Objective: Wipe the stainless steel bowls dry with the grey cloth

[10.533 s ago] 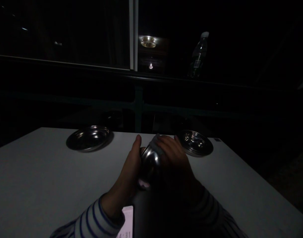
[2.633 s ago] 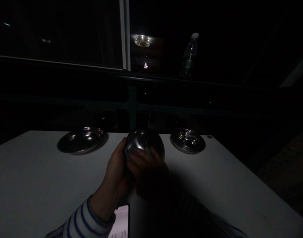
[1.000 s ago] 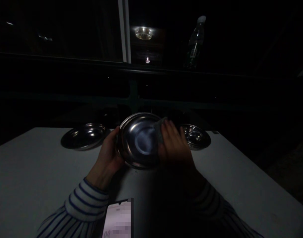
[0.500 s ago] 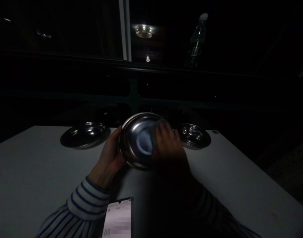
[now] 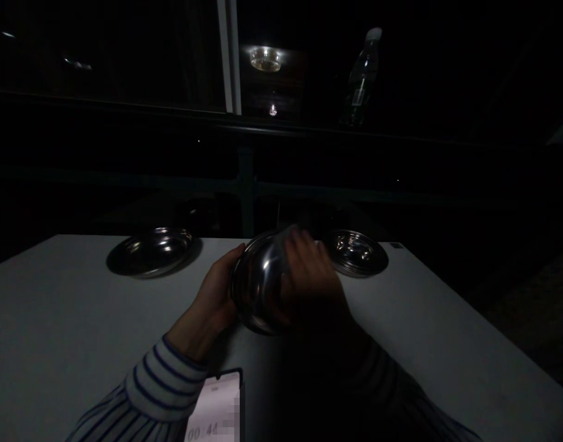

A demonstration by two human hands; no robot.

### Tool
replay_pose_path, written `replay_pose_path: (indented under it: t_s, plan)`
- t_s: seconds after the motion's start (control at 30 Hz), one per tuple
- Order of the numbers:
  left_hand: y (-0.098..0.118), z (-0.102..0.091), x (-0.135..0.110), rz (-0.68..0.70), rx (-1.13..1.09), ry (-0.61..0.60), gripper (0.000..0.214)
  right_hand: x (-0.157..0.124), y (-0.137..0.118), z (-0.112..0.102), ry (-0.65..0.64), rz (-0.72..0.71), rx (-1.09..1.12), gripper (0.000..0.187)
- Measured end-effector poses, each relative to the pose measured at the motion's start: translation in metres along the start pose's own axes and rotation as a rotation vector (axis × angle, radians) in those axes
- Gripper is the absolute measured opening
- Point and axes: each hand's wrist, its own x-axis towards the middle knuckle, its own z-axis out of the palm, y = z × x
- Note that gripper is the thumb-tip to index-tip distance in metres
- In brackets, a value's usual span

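A shiny steel bowl (image 5: 258, 282) is held up, tilted, above the table's middle. At its left rim my left hand (image 5: 219, 288) grips it, thumb on top and fingers behind. My right hand (image 5: 311, 270), dark and smeared by motion, presses a greyish cloth (image 5: 285, 236) against the bowl's right side. Only an edge of that cloth shows past the fingers, so its full shape is hidden. Whether the bowl's inside or outside faces me I cannot tell.
A wide steel bowl (image 5: 150, 253) rests on the white table (image 5: 69, 331) at left. Stacked steel bowls (image 5: 357, 253) sit at right. By my left sleeve lies a lit phone (image 5: 217, 405) with a timer. Behind, a plastic bottle (image 5: 364, 77) stands on a dark ledge.
The held bowl has turned and dropped slightly, so its pale round bottom no longer shows. My left hand has shifted right. My right hand stays against the bowl with the cloth.
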Motion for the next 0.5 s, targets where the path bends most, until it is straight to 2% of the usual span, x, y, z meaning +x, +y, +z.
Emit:
replay_pose_path:
  t_s: [0.07, 0.1, 0.17, 0.2, 0.27, 0.33, 0.37, 0.43, 0.5]
  plan:
    - [0.002, -0.002, 0.0, -0.001, -0.02, 0.017, 0.028, -0.007, -0.021, 0.006, -0.009, -0.169, 0.055, 0.045]
    - [0.002, -0.003, 0.0, -0.001, -0.027, 0.025, 0.028, -0.009, -0.028, 0.008, 0.039, -0.227, 0.078, 0.044]
    - [0.003, -0.003, -0.001, 0.002, -0.029, 0.031, 0.027, -0.009, -0.03, 0.007, 0.039, -0.289, 0.086, 0.043]
    - [0.002, -0.003, -0.001, 0.005, -0.024, 0.029, 0.027, -0.006, -0.024, 0.005, -0.005, -0.274, 0.077, 0.044]
    - [0.001, -0.001, -0.003, 0.011, -0.008, 0.027, 0.027, 0.0, -0.005, 0.0, -0.051, -0.138, 0.038, 0.045]
    - [-0.001, 0.003, -0.005, 0.016, 0.009, 0.028, 0.026, 0.005, 0.011, -0.003, -0.047, 0.038, 0.015, 0.047]
    - [-0.001, 0.004, -0.005, 0.021, 0.012, 0.031, 0.025, 0.005, 0.014, -0.002, -0.037, 0.076, 0.009, 0.048]
    - [-0.001, 0.006, -0.005, 0.046, -0.001, 0.041, 0.024, 0.001, 0.006, 0.002, -0.018, 0.027, 0.019, 0.048]
    - [-0.001, 0.004, -0.005, 0.058, -0.013, 0.05, 0.024, -0.006, -0.013, 0.009, -0.024, -0.141, 0.063, 0.046]
